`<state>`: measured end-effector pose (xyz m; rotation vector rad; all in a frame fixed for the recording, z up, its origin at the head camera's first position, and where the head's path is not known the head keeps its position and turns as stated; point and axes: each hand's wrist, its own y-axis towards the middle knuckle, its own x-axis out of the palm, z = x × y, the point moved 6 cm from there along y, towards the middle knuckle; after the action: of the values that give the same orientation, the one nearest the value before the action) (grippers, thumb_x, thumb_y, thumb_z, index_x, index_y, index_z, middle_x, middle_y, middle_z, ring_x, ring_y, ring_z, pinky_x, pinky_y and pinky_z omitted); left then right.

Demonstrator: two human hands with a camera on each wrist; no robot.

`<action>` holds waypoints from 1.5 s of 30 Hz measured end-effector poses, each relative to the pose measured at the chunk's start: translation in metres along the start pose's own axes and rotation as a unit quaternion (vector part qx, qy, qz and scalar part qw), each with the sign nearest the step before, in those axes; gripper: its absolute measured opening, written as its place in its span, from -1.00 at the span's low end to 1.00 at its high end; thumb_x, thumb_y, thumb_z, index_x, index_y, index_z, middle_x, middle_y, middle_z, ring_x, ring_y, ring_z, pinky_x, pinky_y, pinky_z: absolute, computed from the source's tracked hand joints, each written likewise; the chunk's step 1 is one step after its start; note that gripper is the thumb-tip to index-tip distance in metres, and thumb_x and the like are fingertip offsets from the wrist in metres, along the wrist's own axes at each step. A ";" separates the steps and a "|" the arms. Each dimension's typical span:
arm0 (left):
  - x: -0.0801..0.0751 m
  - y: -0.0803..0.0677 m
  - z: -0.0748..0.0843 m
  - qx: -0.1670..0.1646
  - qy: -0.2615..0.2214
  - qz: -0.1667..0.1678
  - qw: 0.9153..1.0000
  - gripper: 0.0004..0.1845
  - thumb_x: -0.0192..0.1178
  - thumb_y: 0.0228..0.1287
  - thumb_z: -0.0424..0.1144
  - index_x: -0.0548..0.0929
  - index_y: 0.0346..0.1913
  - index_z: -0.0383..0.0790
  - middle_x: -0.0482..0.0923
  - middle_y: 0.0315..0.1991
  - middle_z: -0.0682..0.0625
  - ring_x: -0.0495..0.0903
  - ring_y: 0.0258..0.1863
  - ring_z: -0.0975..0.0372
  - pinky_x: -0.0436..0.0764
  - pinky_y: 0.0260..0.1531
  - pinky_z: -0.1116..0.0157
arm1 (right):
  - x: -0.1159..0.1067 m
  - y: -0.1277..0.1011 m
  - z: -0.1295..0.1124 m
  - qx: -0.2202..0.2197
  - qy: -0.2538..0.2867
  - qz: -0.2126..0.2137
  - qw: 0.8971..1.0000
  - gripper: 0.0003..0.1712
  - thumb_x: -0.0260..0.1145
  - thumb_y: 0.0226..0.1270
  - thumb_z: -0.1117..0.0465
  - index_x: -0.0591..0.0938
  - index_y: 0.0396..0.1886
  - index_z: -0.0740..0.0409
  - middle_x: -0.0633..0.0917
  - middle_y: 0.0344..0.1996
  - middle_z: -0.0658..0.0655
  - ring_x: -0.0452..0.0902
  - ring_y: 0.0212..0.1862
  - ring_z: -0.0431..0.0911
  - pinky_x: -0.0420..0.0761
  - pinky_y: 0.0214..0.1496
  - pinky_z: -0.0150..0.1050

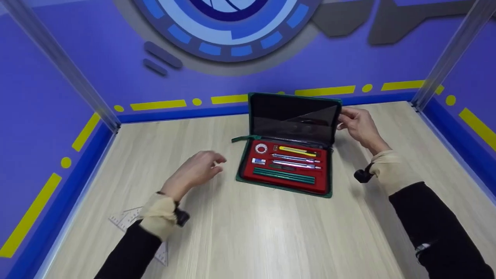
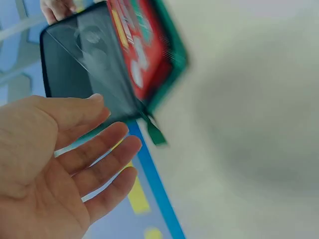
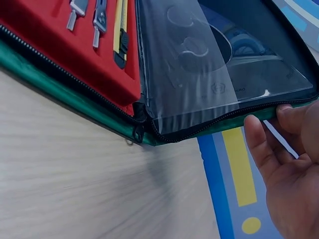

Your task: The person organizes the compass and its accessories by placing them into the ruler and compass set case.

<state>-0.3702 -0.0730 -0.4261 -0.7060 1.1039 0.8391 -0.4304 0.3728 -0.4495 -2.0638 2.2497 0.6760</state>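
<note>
A green zip case lies unfolded on the table, its dark lid raised and a clear pocket inside it. The red tray holds a yellow cutter, two metal compass-like tools, a white ring-shaped item, a small eraser and several green pencils. My right hand grips the lid's right edge between thumb and fingers. To the left of the case, my left hand hovers with relaxed, spread fingers, near the green zipper strap.
Transparent set squares lie at the front left of the table, partly under my left forearm. Blue-purple printed panels wall off the back and both sides, with metal posts at the corners.
</note>
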 end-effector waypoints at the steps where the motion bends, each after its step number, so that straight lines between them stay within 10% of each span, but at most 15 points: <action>1: 0.001 -0.008 -0.007 -0.003 -0.002 -0.002 1.000 -0.70 0.27 0.46 -0.34 0.71 0.18 -0.30 0.69 0.10 -0.16 0.68 0.03 0.02 0.64 0.05 0.07 | -0.003 0.000 0.001 0.002 0.000 0.002 1.000 -0.67 0.23 0.57 0.31 0.68 0.20 0.35 0.80 -0.09 0.13 0.70 -0.20 -0.15 0.68 -0.24 -0.37; 16: 0.007 -0.111 -0.057 -0.006 0.039 0.008 0.999 -0.61 0.33 0.30 -0.46 0.66 0.18 -0.41 0.62 0.16 -0.31 0.57 0.19 -0.18 0.53 0.18 -0.11 | -0.003 0.000 0.001 0.012 0.002 -0.014 1.000 -0.64 0.25 0.56 0.30 0.65 0.23 0.38 0.80 -0.07 0.09 0.70 -0.18 -0.18 0.68 -0.22 -0.38; 25: 0.023 -0.165 -0.086 -0.031 0.056 -0.057 0.996 -0.40 0.20 0.21 -0.62 0.53 0.35 -0.35 0.33 0.42 -0.36 0.31 0.41 -0.25 0.37 0.20 -0.36 | 0.001 0.002 0.001 0.008 -0.003 -0.028 1.000 -0.64 0.24 0.58 0.29 0.65 0.24 0.36 0.79 -0.04 0.16 0.69 -0.16 -0.18 0.69 -0.20 -0.37; 45: 0.021 -0.159 -0.109 -0.039 0.063 -0.047 0.996 -0.56 0.57 0.10 -0.30 0.69 0.06 -0.17 0.57 0.07 0.03 0.64 -0.01 0.06 0.63 -0.06 0.00 | -0.002 0.005 0.002 0.014 -0.003 -0.031 0.999 -0.63 0.24 0.59 0.24 0.65 0.24 0.34 0.81 -0.13 -0.03 0.70 -0.17 -0.16 0.69 -0.20 -0.37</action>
<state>-0.2806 -0.2405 -0.4663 -0.8800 1.1460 0.7686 -0.4356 0.3758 -0.4492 -2.1047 2.1690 0.6426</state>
